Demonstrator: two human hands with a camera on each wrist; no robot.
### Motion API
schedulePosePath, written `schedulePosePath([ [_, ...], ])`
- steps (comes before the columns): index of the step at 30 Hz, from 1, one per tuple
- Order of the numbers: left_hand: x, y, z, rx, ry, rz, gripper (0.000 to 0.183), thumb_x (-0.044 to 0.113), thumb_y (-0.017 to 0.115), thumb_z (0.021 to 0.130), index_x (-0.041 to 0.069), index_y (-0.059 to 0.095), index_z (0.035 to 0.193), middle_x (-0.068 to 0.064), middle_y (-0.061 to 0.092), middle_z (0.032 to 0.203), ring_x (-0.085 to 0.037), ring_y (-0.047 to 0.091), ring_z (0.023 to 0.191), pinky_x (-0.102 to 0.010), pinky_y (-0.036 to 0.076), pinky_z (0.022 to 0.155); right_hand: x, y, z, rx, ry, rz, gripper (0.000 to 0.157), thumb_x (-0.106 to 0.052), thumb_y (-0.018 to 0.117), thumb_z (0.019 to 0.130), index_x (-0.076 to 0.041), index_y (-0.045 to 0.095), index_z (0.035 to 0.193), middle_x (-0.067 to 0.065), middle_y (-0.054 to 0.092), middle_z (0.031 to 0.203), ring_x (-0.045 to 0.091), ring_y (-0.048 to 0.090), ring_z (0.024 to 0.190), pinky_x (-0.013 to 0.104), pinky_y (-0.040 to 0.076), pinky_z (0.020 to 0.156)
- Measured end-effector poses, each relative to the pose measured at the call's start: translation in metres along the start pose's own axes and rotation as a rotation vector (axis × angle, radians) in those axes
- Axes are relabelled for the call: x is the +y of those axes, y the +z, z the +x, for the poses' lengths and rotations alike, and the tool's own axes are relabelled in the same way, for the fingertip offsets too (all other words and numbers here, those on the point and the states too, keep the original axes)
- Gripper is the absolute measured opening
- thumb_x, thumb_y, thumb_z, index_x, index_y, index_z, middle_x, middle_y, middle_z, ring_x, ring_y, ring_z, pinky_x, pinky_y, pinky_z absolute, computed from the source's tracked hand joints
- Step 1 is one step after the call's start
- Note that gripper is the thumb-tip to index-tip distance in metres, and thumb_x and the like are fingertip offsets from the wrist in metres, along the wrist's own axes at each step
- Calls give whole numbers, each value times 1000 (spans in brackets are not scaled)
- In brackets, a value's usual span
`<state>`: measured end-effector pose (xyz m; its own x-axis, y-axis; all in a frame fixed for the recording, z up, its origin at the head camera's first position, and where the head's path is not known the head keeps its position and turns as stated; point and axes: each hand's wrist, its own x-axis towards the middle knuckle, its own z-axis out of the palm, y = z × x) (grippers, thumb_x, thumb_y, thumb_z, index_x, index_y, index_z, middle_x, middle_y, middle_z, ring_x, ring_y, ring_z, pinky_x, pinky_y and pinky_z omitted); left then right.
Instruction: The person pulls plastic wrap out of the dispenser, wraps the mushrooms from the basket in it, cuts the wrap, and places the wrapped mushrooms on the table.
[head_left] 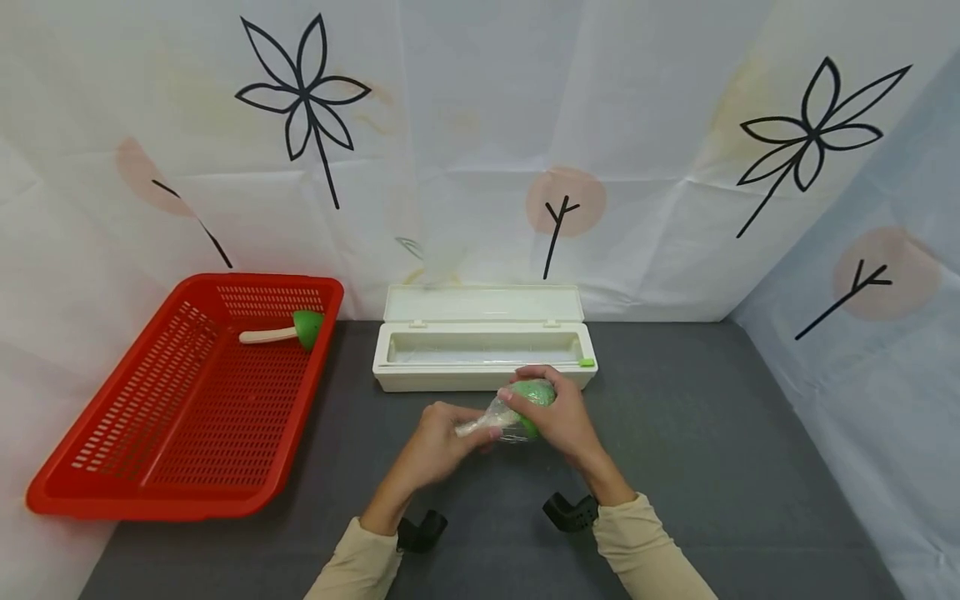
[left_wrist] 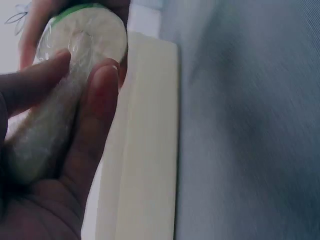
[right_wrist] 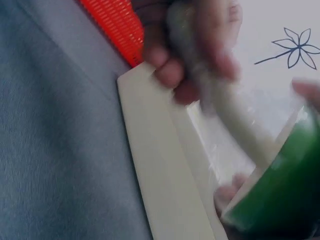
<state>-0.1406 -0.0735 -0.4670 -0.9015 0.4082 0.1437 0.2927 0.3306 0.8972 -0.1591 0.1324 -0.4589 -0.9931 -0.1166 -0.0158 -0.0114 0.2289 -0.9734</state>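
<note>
**Green-capped toy mushroom [head_left: 542, 395] held in clear film [head_left: 516, 434] above desk [head_left: 712, 433]**

A person holds the film-covered toy mushroom over the gray surface, its cap to the right and its pale stem pointing left. The left hand [head_left: 441, 443] pinches the wrapped stem between thumb and fingers; the fingers of the right hand [head_left: 564, 418] curl around the cap. The left wrist view shows the film wrinkled over the stem and the cap's pale underside.

Directly behind the hands stands a white film dispenser [head_left: 480, 381], its hinged lid [head_left: 483, 305] raised and a green slider [head_left: 587, 362] at its right end. To the left, a red plastic basket [head_left: 202, 507] carries a second mushroom [head_left: 308, 327], also green-capped, lying with its pale stem to the left. A black mount [head_left: 570, 512] sits at the right wrist, below which a beige sleeve [head_left: 648, 542] shows. A white cloth [head_left: 465, 208] printed with black flowers and pink-crowned trees hangs behind the scene.
</note>
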Motion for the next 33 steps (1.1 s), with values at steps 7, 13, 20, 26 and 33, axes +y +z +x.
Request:
schedulePosePath([
  [7,0,-1,-1,3,-20,-34,33,24,79,90,-1,76,112,-6,75,88,-12,68,69,-25,53,61,-2,3,2,40,40,11,39,-29,79,90,1,71,114,13,66,95,19,61,71,31,51,61],
  [13,-2,0,-1,36,96,157,24,26,79,90,5,79,101,0,74,87,-3,60,67,-24,50,59,0,-1,3,-5,52,58,40,-30,76,93,1,72,117,14,68,98,18,61,75,29,51,64],
  [20,-9,-11,0,-47,-34,-230,23,15,78,91,-6,77,98,-11,75,79,-21,72,68,-37,59,65,11,-11,3,-149,-139,115,43,-8,72,93,9,61,131,21,64,117,20,63,90,30,54,71],
  [26,-11,-10,-3,98,2,82,39,30,88,79,7,80,109,0,76,88,-5,60,63,-24,49,55,15,-10,3,-62,-36,103,44,-17,75,93,7,64,128,12,67,102,17,62,79,28,52,67],
  [33,-11,-5,-6,215,-13,36,29,17,90,78,4,81,102,-3,76,87,-5,55,61,-23,45,53,17,-12,2,-108,-20,162,56,-10,75,92,5,53,141,19,61,121,20,63,97,29,54,78],
])
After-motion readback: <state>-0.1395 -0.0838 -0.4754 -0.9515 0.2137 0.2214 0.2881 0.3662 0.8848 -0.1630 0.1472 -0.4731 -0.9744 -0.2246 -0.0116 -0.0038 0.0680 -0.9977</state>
